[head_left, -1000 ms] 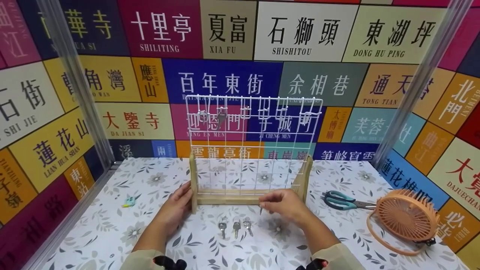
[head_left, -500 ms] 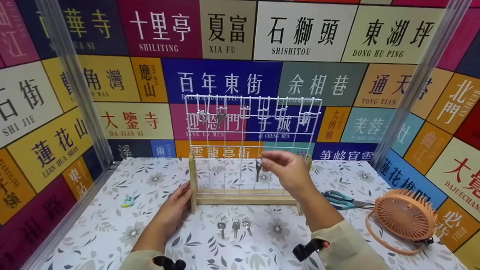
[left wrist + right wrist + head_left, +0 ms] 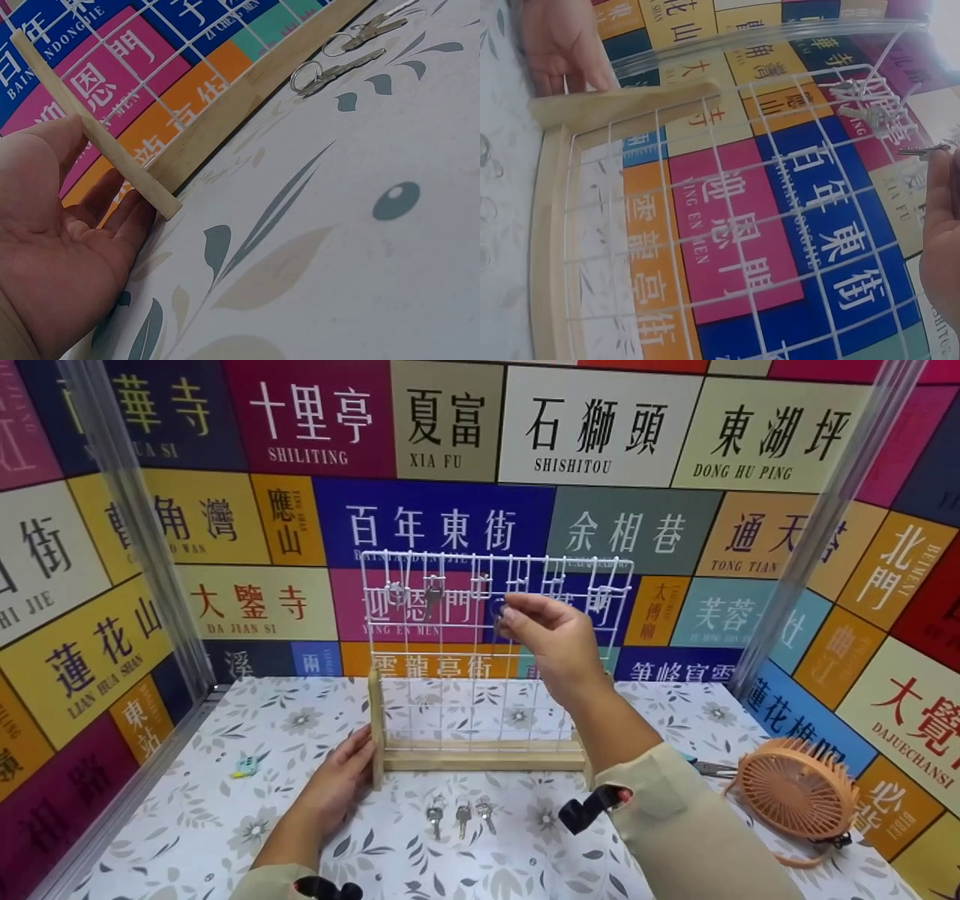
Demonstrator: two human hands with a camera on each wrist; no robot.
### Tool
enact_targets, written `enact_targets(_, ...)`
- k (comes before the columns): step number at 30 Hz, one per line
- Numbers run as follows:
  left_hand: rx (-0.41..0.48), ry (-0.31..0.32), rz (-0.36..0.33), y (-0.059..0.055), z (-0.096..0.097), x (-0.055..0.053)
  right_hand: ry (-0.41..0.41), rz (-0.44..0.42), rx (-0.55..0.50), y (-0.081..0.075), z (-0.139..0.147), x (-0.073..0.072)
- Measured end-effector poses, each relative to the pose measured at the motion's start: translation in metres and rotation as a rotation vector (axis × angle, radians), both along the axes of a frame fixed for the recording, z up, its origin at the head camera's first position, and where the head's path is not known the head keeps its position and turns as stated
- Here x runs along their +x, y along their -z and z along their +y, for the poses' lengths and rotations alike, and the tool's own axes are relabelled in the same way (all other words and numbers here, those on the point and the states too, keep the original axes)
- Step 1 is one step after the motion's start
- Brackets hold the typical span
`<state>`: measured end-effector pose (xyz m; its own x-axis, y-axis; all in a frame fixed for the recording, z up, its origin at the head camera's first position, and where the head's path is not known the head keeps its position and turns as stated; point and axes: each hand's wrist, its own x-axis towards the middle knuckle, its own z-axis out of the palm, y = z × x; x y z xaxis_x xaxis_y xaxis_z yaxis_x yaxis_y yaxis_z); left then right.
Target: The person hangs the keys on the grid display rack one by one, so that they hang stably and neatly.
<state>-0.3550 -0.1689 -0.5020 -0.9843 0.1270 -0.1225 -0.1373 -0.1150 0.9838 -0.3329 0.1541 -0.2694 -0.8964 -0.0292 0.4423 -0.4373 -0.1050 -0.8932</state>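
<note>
My right hand pinches a key by its ring, raised close to the upper part of a white wire grid rack. My left hand rests against the outer side of the rack's left wooden post; some fingertips are hidden behind it. Hooks line the grid's top, and a key hangs from one near the left. Small metal pieces hang at the far-left and far-right hooks, too fine to tell apart. Three keys with rings lie on the table before the rack.
An orange fan stands at the right of the flower-patterned tablecloth. Beside it lie pliers, partly hidden by the right arm. A small teal and yellow object lies at the left. Sign-covered walls enclose the table.
My right hand has lifted the key from low by the rack's base up to the height of the hooks. The left hand stays at the post. The view has shifted slightly.
</note>
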Motion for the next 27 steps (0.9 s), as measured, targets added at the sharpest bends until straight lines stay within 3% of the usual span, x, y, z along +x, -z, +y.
enact_targets(7, -0.041, -0.016, -0.047, 0.0, -0.001, 0.005, -0.006, -0.021, -0.125, -0.009, -0.022, -0.001)
enact_targets(16, -0.045, -0.023, -0.056, -0.002, 0.001, 0.006, 0.012, -0.047, -0.272, -0.012, -0.037, -0.006)
enact_targets(27, -0.054, -0.008, -0.003, -0.002, 0.001, 0.003, 0.038, -0.037, -0.26, -0.014, -0.041, -0.01)
